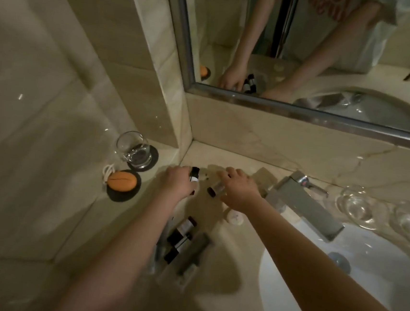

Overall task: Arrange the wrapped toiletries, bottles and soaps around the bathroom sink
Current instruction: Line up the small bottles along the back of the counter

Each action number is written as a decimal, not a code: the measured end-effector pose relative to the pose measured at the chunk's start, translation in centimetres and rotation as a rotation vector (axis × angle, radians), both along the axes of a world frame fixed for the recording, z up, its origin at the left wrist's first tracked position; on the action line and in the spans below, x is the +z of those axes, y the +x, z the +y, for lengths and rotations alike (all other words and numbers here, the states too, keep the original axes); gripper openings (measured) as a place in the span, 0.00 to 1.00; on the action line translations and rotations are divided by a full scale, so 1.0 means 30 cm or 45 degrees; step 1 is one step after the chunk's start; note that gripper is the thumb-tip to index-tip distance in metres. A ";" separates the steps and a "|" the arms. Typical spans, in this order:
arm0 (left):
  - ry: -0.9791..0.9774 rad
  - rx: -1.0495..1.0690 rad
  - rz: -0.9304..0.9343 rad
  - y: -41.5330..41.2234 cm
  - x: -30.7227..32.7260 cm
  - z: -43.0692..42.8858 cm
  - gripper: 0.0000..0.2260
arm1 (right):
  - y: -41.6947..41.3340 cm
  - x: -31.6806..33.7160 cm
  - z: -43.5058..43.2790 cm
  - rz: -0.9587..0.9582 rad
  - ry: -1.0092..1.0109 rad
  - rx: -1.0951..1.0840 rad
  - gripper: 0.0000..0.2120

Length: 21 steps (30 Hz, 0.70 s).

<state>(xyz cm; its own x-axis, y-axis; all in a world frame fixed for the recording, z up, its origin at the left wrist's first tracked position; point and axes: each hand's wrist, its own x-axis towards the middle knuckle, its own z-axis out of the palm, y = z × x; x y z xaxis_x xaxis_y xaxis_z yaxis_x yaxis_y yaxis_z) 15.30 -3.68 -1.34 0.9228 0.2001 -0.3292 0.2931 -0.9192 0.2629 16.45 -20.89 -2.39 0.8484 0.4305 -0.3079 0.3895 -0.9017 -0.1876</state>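
At countertop [236, 158] rear, hands [179, 181] round bottles [194, 177]

Beige marble walls [42, 89]; metal-framed mirror [309, 52] above backsplash; marble counter [236, 156]; dim warm light.

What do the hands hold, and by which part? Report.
Left hand grips a dark labelled bottle round its body; right hand holds a clear bottle by its body, dark cap free.

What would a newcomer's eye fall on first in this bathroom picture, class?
Two hands work at the back corner of the counter: the left hand grips a small dark bottle, the right hand holds a clear bottle with a dark cap. To their left, an orange soap sits on a dark coaster, and above, the mirror repeats both arms.
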 end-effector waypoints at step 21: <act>-0.634 0.273 -0.342 -0.057 0.174 -0.098 0.09 | -0.122 0.160 -0.167 0.151 1.020 -0.367 0.12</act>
